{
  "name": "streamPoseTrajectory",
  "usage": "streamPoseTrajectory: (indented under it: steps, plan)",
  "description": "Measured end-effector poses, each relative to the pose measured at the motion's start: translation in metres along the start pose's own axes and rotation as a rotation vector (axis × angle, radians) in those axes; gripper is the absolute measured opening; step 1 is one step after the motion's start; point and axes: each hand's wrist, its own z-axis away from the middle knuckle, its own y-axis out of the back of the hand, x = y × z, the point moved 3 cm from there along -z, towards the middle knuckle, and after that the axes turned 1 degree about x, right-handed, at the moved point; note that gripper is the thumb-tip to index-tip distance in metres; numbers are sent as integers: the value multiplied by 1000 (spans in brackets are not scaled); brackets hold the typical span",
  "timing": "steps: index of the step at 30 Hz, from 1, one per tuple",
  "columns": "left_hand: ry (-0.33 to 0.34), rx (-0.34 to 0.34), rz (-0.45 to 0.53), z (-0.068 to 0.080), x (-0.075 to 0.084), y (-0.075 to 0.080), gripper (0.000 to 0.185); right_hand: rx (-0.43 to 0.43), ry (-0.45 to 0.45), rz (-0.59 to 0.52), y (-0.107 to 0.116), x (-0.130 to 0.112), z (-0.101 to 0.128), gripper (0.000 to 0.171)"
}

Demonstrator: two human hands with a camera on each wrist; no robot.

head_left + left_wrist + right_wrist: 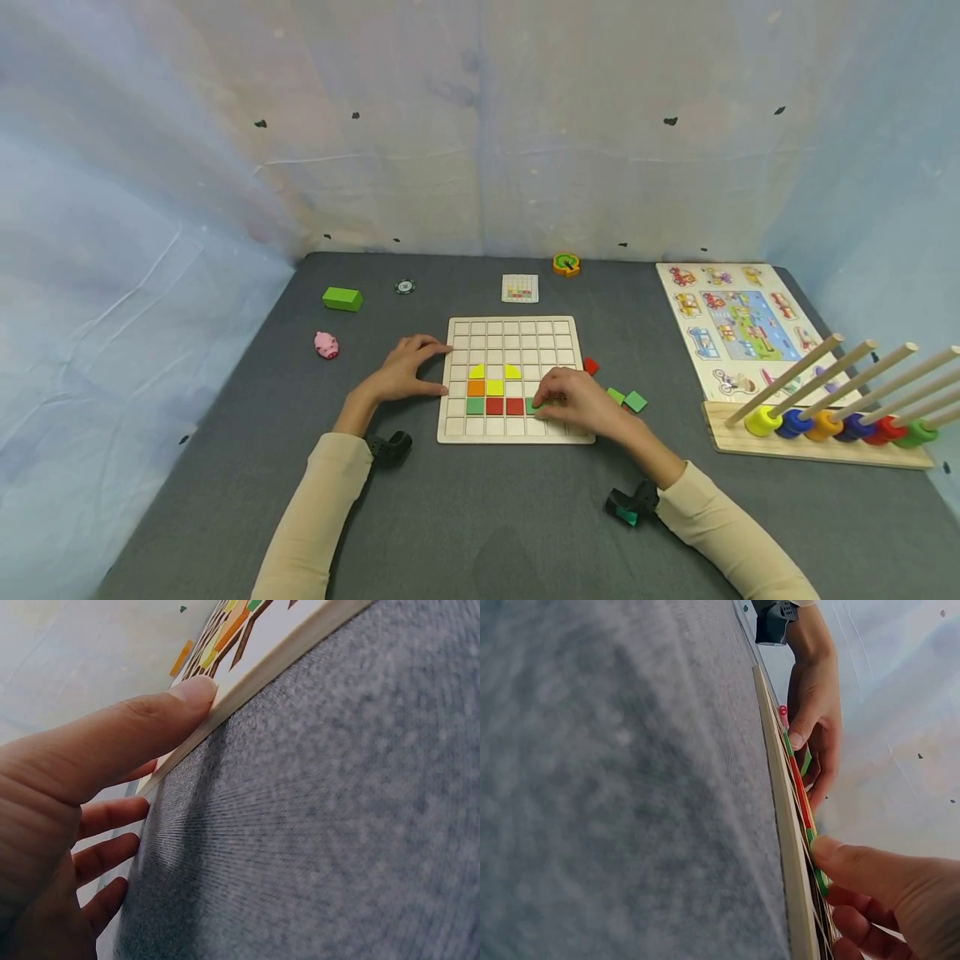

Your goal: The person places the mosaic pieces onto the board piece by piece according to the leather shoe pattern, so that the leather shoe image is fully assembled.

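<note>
A pale wooden grid board lies flat on the dark table. My left hand touches its left edge with thumb and fingertips, fingers spread. Over the board's lower right, my right hand pinches a green tile, partly hidden by thumb and fingers. In its row are another green tile and two red tiles, one at left and one at right. Above lie an orange tile, a yellow square tile and two smaller yellow pieces.
Loose green tiles and a red tile lie right of the board. Behind it is a small pattern card. A peg stacker and picture puzzle stand right; a green block and pink pig are left.
</note>
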Motion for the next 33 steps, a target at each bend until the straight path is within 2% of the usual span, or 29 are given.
streamPoseTrajectory:
  steps: [12,16,23,33]
  plan:
    - [2,-4,6,1,2,1,72,-13,-2,-1,7,0,3,11]
    - [8,-9,-1,1,2,1,72,47,-48,15,20,6,11,18]
    - [1,-11,10,2,4,3,72,169,-165,120,50,18,36,23]
    - [2,-11,7,1,2,2,72,237,-234,191,69,28,69,28]
